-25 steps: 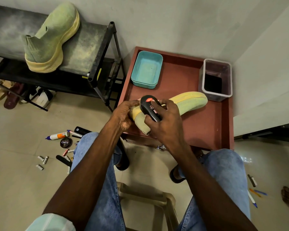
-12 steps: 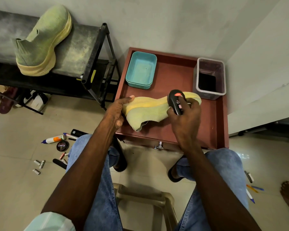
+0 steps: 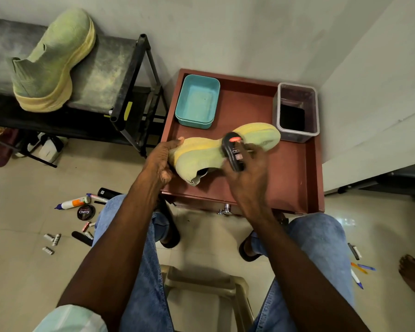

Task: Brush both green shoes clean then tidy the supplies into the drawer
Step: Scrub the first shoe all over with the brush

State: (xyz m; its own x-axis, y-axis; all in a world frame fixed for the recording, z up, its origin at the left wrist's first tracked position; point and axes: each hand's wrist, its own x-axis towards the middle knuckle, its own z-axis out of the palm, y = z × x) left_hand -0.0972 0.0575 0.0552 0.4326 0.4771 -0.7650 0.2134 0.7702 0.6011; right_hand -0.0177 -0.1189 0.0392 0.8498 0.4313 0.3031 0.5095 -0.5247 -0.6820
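A green shoe (image 3: pixel 201 154) with a yellow sole lies on its side on the red-brown drawer top (image 3: pixel 290 178). My left hand (image 3: pixel 162 159) grips its heel end. A black shoe brush (image 3: pixel 233 150) with a red label presses on the shoe's middle, held by my right hand (image 3: pixel 247 176). The second green shoe (image 3: pixel 50 63) rests upright on the dark rack shelf (image 3: pixel 101 75) at the upper left.
A teal tray (image 3: pixel 197 101) and a clear container (image 3: pixel 297 111) with something black inside stand at the back of the drawer top. A polish tin (image 3: pixel 86 212), glue bottle (image 3: pixel 73 202), batteries and pens lie on the floor. A plastic stool (image 3: pixel 206 283) is between my knees.
The brush swept from the shoe's heel end to near its toe, and now sits back over the middle. My left hand kept hold of the heel end.
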